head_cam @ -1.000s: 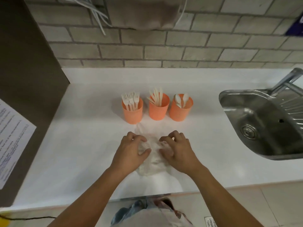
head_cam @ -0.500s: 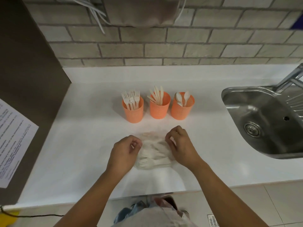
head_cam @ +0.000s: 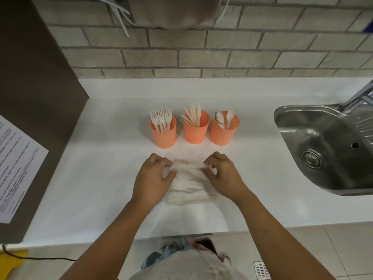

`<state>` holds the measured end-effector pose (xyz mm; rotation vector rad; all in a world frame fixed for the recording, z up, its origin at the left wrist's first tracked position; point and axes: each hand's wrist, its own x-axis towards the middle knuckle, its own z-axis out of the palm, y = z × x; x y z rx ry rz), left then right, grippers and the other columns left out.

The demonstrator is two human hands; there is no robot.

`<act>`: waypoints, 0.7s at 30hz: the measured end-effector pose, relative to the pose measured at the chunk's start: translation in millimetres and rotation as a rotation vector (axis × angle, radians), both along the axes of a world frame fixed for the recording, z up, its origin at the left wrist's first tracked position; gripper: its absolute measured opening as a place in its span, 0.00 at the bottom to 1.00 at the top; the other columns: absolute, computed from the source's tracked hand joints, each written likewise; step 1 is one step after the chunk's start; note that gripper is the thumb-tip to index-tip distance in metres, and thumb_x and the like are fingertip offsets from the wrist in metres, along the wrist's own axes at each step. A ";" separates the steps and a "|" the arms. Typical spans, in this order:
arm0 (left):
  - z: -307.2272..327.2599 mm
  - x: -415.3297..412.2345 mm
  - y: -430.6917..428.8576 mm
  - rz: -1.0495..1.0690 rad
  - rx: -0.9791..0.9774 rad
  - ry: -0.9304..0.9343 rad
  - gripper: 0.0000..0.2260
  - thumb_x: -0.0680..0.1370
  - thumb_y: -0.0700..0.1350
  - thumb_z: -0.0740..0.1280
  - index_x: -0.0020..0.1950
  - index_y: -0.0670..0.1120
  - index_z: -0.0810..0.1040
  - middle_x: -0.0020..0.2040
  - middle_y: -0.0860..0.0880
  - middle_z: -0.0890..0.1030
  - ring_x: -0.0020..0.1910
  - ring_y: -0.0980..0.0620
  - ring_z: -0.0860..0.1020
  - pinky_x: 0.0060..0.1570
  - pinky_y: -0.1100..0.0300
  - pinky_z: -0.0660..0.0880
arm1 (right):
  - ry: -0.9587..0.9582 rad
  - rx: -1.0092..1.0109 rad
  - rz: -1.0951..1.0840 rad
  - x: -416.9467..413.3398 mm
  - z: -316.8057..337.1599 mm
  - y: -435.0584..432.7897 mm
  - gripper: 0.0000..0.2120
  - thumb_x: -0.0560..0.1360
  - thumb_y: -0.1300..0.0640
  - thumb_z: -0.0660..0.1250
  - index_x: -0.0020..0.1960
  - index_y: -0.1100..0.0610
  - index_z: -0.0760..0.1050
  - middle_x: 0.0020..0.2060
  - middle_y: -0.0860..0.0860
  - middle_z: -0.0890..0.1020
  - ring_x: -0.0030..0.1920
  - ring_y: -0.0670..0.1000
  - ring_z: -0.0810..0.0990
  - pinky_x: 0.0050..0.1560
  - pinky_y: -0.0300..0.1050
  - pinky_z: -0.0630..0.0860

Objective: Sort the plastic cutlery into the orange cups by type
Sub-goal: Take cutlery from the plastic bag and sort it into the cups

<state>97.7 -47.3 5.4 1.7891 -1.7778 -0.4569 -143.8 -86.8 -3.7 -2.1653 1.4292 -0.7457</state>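
Note:
Three orange cups stand in a row on the white counter (head_cam: pixel 96 178). The left cup (head_cam: pixel 163 136) holds white forks, the middle cup (head_cam: pixel 195 132) holds knives, the right cup (head_cam: pixel 223 134) holds spoons. In front of them lies a clear plastic bag (head_cam: pixel 188 184) with several white cutlery pieces inside. My left hand (head_cam: pixel 152 180) pinches the bag's left top edge. My right hand (head_cam: pixel 225 176) pinches its right top edge. The bag's mouth is stretched between the two hands.
A steel sink (head_cam: pixel 331 150) with a tap (head_cam: pixel 361 96) is set into the counter at the right. A brown panel with a printed sheet (head_cam: pixel 18 168) stands at the left. A brick wall (head_cam: pixel 181 53) runs along the back.
Both hands have moved apart and towards the cups, pulling the bag's top open. The bag, crumpled under the hands a second ago, now lies spread out with the cutlery showing.

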 end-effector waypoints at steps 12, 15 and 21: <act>29.6 -13.2 5.8 -0.162 0.070 0.312 0.10 0.77 0.42 0.75 0.43 0.49 0.75 0.47 0.56 0.82 0.52 0.54 0.79 0.51 0.62 0.73 | -0.240 0.163 0.087 2.1 30.1 3.4 0.05 0.73 0.53 0.73 0.48 0.50 0.78 0.51 0.46 0.80 0.57 0.51 0.78 0.58 0.41 0.73; 46.8 -17.7 5.3 -0.037 0.143 0.607 0.10 0.79 0.40 0.73 0.41 0.40 0.75 0.42 0.57 0.84 0.44 0.59 0.81 0.48 0.62 0.74 | -0.440 0.213 -0.045 2.5 43.1 0.0 0.05 0.78 0.57 0.72 0.45 0.57 0.80 0.45 0.51 0.83 0.49 0.48 0.81 0.51 0.43 0.75; 67.3 13.1 4.5 0.242 0.058 0.936 0.07 0.79 0.37 0.67 0.42 0.36 0.74 0.42 0.47 0.85 0.48 0.52 0.83 0.51 0.50 0.76 | -0.947 0.380 -0.317 -25.5 55.8 -4.8 0.12 0.83 0.61 0.62 0.44 0.62 0.81 0.39 0.56 0.82 0.42 0.53 0.80 0.51 0.51 0.75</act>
